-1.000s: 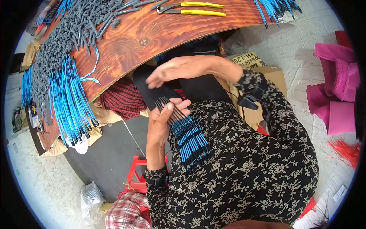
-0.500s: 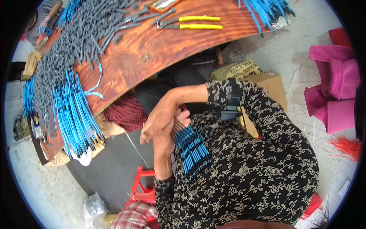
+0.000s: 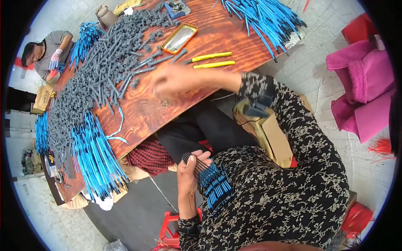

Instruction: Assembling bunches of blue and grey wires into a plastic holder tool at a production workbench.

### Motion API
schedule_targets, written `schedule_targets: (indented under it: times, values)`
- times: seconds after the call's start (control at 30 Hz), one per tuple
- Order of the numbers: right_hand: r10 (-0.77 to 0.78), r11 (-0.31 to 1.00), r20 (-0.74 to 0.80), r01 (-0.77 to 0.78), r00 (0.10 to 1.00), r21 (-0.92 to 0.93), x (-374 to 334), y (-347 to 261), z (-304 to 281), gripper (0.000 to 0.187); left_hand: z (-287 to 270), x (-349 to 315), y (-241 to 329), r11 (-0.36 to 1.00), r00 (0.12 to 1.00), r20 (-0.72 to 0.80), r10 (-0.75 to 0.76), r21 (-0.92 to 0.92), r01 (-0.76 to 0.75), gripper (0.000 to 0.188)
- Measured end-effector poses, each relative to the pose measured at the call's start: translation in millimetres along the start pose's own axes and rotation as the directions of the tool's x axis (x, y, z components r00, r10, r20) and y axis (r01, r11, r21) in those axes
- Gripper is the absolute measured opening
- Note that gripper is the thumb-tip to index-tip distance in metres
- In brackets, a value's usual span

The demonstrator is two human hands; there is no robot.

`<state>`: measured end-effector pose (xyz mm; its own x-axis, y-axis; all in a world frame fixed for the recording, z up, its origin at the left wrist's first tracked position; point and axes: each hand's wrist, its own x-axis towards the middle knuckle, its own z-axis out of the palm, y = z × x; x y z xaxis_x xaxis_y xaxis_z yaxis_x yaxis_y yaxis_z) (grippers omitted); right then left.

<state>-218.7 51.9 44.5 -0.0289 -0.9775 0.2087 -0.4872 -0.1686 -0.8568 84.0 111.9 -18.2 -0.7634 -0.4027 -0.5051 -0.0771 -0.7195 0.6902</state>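
Note:
My left hand (image 3: 189, 171) is closed around a bundle of thin blue rods with black ends (image 3: 217, 184), held low by my lap. Its thumb presses across the dark tips, and the blue parts fan out against my patterned top. My right hand (image 3: 171, 80), smeared by motion, hovers over the wooden table (image 3: 144, 113) near its front edge. Whether it holds anything is not visible. Beside it lie pliers with yellow handles (image 3: 214, 65), their head covered by my hand. A heap of grey ribbed plastic pieces (image 3: 100, 62) spreads to the left of that hand.
A yellow-rimmed tray (image 3: 180, 38) of thin metal pieces lies behind the pliers. Blue rod bundles (image 3: 94, 159) overhang the table's left front; more (image 3: 261, 25) lie at far right. A co-worker (image 3: 52, 54) sits at far left. Pink padded seating (image 3: 364, 83) stands at right.
My right hand has left my left hand and moved up over the table. The bundle stays in my left hand. The view has shifted, showing more of the table's far side and the co-worker.

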Motion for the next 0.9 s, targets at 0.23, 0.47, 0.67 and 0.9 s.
schedule_targets:
  times: [0.23, 0.47, 0.67, 0.9]
  values:
    - [-0.019, 0.674, -0.454, -0.325, 0.891, -0.664, 36, 94, -96, 0.017, 3, 3, 4, 1.000, 1.000, 0.000, -0.005, 0.015, 0.005, 0.038]
    - [-0.001, 0.523, -0.383, -0.326, 0.924, -0.788, 40, 107, -97, 0.008, 2, 0, 5, 1.000, 1.000, -0.014, 0.011, 0.021, -0.010, 0.039]
    - [-0.084, 0.514, -0.376, -0.283, 0.923, -0.810, 33, 105, -93, 0.008, 3, -2, 3, 0.999, 1.000, -0.020, 0.015, 0.031, -0.014, 0.039]
    - [-0.333, 0.560, -0.404, -0.166, 0.852, -0.811, 28, 112, -91, 0.014, 3, -2, 5, 0.998, 1.000, -0.025, 0.010, 0.059, -0.009, 0.039]
